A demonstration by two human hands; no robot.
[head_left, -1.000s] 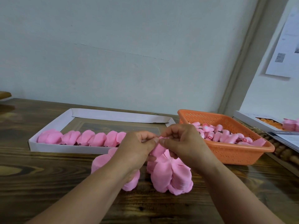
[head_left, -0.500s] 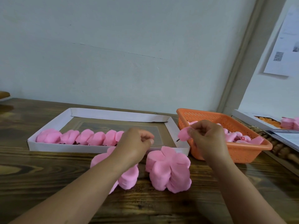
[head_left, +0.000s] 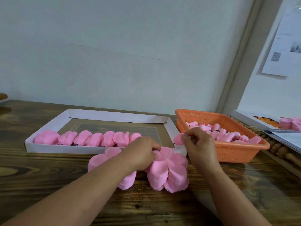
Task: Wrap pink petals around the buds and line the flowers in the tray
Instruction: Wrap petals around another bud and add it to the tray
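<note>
Petals first: from the head camera I see a thick stack of pink petals (head_left: 169,172) standing on the wooden table (head_left: 48,176), just in front of the white tray's near right corner. A second stack (head_left: 104,159) sits to its left, mostly hidden behind my left forearm.

My left hand (head_left: 143,152) rests on top of the right-hand stack, fingers curled down onto the uppermost petal; I read it as pinching that top layer, though the fingertips are partly hidden.

My right hand (head_left: 199,144) is raised above the gap between tray and basket, fingers bent in and pinching a partly wrapped bud (head_left: 179,139). Its pink petal sticks out to the left of the fingertips, with a dark stub showing at its lower left.

The white tray (head_left: 97,149) lies flat on the table beyond the stacks. A single row of finished flowers (head_left: 88,139) runs along its near wall, from the left corner to about the middle, each touching its neighbour. The right end of the row is just behind my left hand.

The orange basket (head_left: 236,152) stands right beside the tray's right end and holds a heap of rolled pink buds (head_left: 219,134).

At the far right edge, more pink petals (head_left: 290,123) lie on a flat white box; details there are too blurred to tell.
</note>
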